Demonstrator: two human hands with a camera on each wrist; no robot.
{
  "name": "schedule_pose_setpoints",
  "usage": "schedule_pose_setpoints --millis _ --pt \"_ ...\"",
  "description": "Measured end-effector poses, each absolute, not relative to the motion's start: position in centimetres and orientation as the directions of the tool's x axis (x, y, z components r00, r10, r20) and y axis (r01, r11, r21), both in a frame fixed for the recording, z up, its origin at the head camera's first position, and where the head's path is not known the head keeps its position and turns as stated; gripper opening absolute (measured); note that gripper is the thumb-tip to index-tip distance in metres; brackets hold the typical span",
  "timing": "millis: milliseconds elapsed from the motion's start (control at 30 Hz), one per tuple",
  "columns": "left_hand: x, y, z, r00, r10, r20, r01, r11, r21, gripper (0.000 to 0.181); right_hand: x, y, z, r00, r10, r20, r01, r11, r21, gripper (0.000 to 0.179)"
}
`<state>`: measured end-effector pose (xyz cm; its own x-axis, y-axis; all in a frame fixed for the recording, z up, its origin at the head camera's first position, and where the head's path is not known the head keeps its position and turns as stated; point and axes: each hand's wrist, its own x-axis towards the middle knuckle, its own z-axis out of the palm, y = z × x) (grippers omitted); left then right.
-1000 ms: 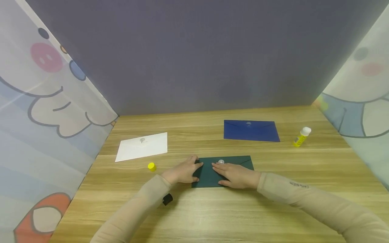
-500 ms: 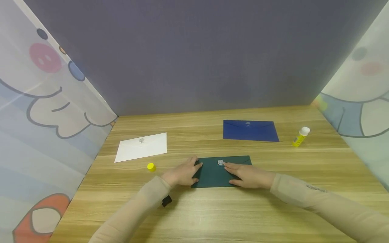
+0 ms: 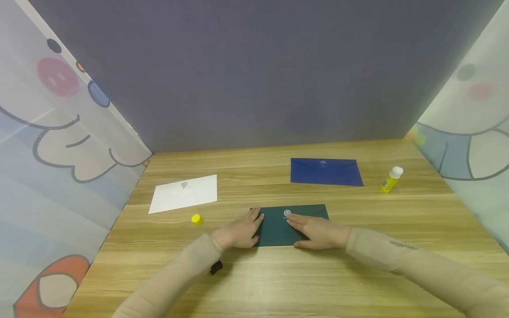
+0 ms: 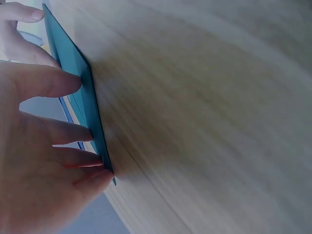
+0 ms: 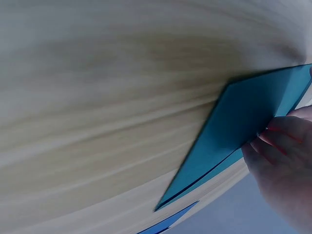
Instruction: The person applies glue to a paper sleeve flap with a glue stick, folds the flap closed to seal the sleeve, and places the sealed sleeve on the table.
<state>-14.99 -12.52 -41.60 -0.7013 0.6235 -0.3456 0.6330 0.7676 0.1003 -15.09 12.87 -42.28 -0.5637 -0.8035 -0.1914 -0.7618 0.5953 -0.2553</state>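
A dark green envelope lies flat on the table, its flap side up with a pale round emblem near the far edge. My left hand rests on its left end, fingers spread along that edge. In the left wrist view, the fingertips of the left hand press on the envelope. My right hand lies over the envelope's right half, its fingertips right at the emblem. From the right wrist view, the right hand touches the flap area of the envelope with extended fingers.
A white envelope lies at the left, and a blue envelope farther back on the right. A glue stick stands near the right side. Its yellow cap sits left of my left hand. A grey panel borders the table's back.
My right hand slid right along the green envelope, then back left toward the emblem. The left hand stayed at the left end, its fingers shifting slightly. The envelope remains in place.
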Motion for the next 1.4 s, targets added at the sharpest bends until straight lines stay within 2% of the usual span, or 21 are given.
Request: schedule_pose_setpoints --millis 500,1000,1400 --pt "-14.8 -12.4 -41.7 -0.705 0.613 -0.356 0.638 0.768 0.057 0.068 -15.5 10.4 -42.4 -0.547 -0.803 -0.236 -0.754 0.595 -0.277 0.069" --pt "-14.7 -12.4 -42.0 -0.708 0.606 -0.363 0.635 0.771 0.049 0.069 -15.1 13.8 -42.2 -0.583 -0.782 -0.222 -0.719 0.623 -0.309 0.064" --pt "-14.6 -12.5 -41.9 -0.708 0.611 -0.354 0.637 0.769 0.055 0.069 -14.9 14.2 -42.1 -0.594 -0.776 -0.211 -0.727 0.63 -0.272 0.066"
